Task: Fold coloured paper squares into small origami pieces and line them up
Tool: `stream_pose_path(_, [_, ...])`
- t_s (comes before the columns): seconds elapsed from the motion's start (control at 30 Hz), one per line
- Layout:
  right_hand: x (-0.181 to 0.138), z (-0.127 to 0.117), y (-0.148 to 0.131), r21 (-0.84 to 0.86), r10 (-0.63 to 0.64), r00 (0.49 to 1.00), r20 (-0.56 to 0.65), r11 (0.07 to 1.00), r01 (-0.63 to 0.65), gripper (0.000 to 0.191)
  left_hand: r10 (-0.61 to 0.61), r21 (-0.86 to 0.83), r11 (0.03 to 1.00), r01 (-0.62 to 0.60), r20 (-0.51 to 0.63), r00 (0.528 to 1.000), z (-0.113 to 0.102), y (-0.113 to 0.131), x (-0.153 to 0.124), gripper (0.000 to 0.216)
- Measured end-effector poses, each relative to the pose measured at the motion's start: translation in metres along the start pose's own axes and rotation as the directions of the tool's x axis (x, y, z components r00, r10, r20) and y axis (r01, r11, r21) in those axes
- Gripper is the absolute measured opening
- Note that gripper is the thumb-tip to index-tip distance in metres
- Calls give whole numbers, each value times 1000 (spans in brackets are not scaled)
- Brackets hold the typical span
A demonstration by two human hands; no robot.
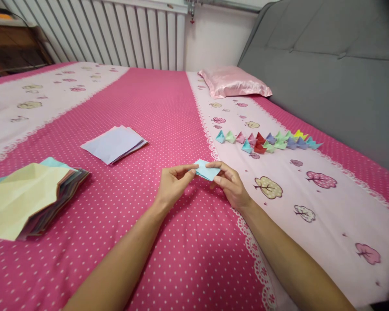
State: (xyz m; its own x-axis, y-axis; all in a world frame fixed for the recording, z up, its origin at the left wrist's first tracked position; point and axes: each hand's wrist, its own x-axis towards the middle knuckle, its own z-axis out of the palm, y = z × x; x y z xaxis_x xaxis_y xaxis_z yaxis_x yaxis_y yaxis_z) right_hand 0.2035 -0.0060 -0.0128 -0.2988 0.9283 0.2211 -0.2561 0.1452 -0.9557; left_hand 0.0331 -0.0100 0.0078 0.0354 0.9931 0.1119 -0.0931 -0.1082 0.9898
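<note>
A small folded piece of light blue paper (208, 169) is held just above the bed, with layered edges showing along its lower side. My left hand (176, 181) pinches its left corner between thumb and fingers. At the opposite end, my right hand (231, 183) grips the right side, thumb toward me and index finger along the top edge. Rows of small folded paper boats (269, 141) in blue, green, pink, red, purple and yellow stand on the white band beyond my right hand.
A stack of pale lilac paper sheets (115, 143) lies left of my hands. Nearer on the left sits a thicker pile of creased paper (29, 194), cream on top. A pink pillow (235, 81) rests against the grey headboard (324, 65). Behind the bed is a white radiator (116, 34).
</note>
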Motion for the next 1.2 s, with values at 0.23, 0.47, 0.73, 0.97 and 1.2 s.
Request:
stream_pose_path(0.23, [0, 1, 0, 10, 2, 1000, 13, 1000, -2, 40, 80, 80, 994, -77, -44, 996, 0, 2, -1, 21])
stream_pose_path(0.47, [1, 2, -1, -42, -6, 1000, 17, 999, 7, 46, 165, 128, 979, -159, -37, 986, -1, 1, -2, 22])
stream_pose_path(0.73, [1, 4, -2, -2, 12, 1000, -11, 1000, -12, 42, 182, 178, 969, -174, -31, 983, -2, -1, -2, 20])
stream_pose_path(0.97, [3, 4, 1, 43, 50, 997, -65, 998, -47, 33, 252, 284, 928, -240, -7, 968, -4, -5, -3, 19])
stream_pose_path(1.2, [7, 2, 6, -78, -66, 992, -106, 995, 58, 26, 258, 302, 914, -271, 84, 963, -5, -2, -4, 19])
